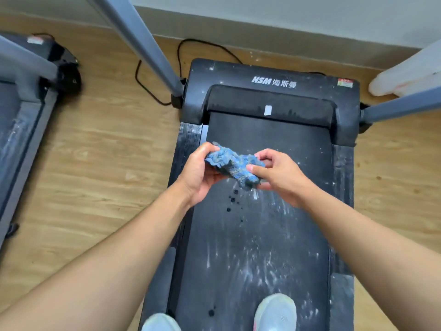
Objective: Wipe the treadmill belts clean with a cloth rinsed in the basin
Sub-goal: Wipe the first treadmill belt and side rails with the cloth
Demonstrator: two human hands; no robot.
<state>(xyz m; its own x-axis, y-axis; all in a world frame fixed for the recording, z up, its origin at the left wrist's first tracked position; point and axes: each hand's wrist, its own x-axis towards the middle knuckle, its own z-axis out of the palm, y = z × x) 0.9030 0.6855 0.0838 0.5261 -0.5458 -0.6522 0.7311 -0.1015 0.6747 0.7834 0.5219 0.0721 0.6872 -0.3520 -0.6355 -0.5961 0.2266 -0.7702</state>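
A wet blue cloth [232, 164] hangs bunched in the air above the black treadmill belt [257, 235]. My left hand [199, 174] grips its left end and my right hand [280, 174] pinches its right end. The belt is dusted with white streaks, thickest at the middle and the near right. Dark water drops lie on the belt just under the cloth. I stand on the belt's near end in pale shoes [275, 311]. No basin is in view.
A second treadmill [16, 130] with a dusty belt stands at the left across a strip of wooden floor [107, 163]. Grey handrail posts [140, 44] rise at both sides of the motor cover [272, 91]. A black cable [152, 91] lies on the floor behind.
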